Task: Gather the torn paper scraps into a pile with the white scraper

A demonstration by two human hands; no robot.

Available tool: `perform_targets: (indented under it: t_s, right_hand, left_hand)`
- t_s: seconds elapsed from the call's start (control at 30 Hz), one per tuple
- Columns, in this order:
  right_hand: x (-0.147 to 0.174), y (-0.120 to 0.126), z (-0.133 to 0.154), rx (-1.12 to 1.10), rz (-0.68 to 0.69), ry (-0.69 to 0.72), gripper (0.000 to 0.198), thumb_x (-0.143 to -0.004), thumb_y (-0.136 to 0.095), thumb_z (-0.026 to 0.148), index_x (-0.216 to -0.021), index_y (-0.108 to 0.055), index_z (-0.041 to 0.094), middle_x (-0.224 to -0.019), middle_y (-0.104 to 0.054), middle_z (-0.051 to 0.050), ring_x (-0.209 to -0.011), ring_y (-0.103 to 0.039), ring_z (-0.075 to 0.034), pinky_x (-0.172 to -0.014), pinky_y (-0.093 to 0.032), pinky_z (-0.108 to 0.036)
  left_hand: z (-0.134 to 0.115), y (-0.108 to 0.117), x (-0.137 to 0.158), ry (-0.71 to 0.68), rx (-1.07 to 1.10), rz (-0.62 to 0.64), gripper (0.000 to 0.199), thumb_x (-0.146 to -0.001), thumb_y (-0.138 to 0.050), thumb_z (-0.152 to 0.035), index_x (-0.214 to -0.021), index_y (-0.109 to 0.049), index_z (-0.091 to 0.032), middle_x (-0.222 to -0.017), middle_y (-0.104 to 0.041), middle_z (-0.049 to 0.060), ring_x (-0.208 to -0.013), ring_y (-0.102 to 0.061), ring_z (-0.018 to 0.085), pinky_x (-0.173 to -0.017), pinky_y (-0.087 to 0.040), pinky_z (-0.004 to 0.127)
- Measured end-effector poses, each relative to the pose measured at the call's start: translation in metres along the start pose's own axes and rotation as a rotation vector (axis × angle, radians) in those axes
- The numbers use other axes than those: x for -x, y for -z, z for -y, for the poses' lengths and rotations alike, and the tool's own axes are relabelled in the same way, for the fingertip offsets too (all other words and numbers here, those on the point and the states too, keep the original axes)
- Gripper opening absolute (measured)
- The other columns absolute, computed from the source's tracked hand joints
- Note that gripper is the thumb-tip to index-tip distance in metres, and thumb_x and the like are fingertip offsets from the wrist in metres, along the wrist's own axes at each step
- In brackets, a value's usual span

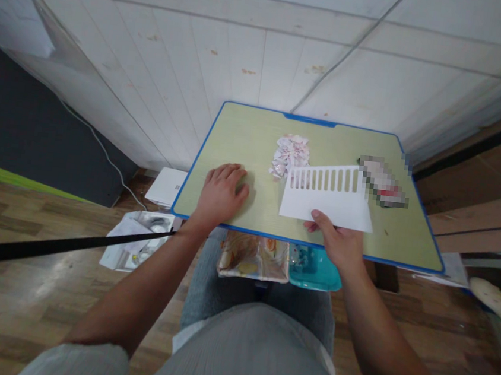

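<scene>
My right hand [335, 235] grips a white slotted sheet [326, 207] by its near edge, thumb on top and fingers underneath. A row of long rounded slots runs along the sheet's far side. Just beyond its left corner lies a pile of small pale pinkish-white scraps [290, 153], partly covered by the sheet; I cannot make out what they are. My left hand [225, 191] rests palm down on the pale yellow-green tabletop [247, 133], left of the pile, with its fingers loosely spread and nothing in it.
A blurred-out phone-shaped object [383, 182] lies at the table's right. Below the near edge, a patterned box [254, 256] and a turquoise tub [317, 269] sit by my lap. An open white box [137, 241] stands on the floor at left. A white panelled wall [228, 54] rises behind.
</scene>
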State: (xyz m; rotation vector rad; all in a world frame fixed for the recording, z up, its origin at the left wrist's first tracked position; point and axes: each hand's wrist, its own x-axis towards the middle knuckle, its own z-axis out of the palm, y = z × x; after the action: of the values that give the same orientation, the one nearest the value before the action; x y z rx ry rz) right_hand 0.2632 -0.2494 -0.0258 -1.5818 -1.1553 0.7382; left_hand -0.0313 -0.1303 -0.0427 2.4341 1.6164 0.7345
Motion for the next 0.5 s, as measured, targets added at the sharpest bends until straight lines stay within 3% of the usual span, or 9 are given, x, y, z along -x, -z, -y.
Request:
perform_targets:
  t_s: [0.13,0.3,0.5]
  right_hand:
    - [0.004,0.008,-0.002,-0.014,0.058,0.014,0.052,-0.094,-0.088,0.066,-0.063,-0.076,0.027,-0.066,-0.079,-0.007,-0.067,-0.08,-0.029,-0.074,-0.072,-0.044]
    - [0.001,0.009,-0.011,-0.118,0.017,-0.028,0.041,-0.093,-0.091,0.058,-0.072,-0.08,0.025,-0.069,-0.082,-0.006,-0.062,-0.076,-0.026,-0.073,-0.07,-0.042]
    - [0.002,0.007,-0.008,-0.094,0.038,-0.022,0.043,-0.09,-0.092,0.061,-0.07,-0.079,0.025,-0.067,-0.08,-0.005,-0.062,-0.077,-0.026,-0.072,-0.07,-0.041]
  left_hand:
    - [0.001,-0.001,0.0,-0.003,0.0,-0.003,0.036,-0.109,-0.066,-0.03,-0.141,-0.08,-0.022,-0.163,-0.078,0.016,-0.158,-0.067,0.037,-0.137,-0.048,0.058]
    - [0.002,-0.003,0.001,-0.009,-0.006,-0.011,0.036,-0.11,-0.065,-0.031,-0.141,-0.08,-0.022,-0.162,-0.078,0.016,-0.158,-0.067,0.037,-0.136,-0.049,0.058]
    - [0.002,-0.003,0.001,-0.015,-0.001,-0.007,0.036,-0.11,-0.065,-0.032,-0.141,-0.08,-0.022,-0.163,-0.078,0.016,-0.158,-0.067,0.037,-0.137,-0.048,0.059]
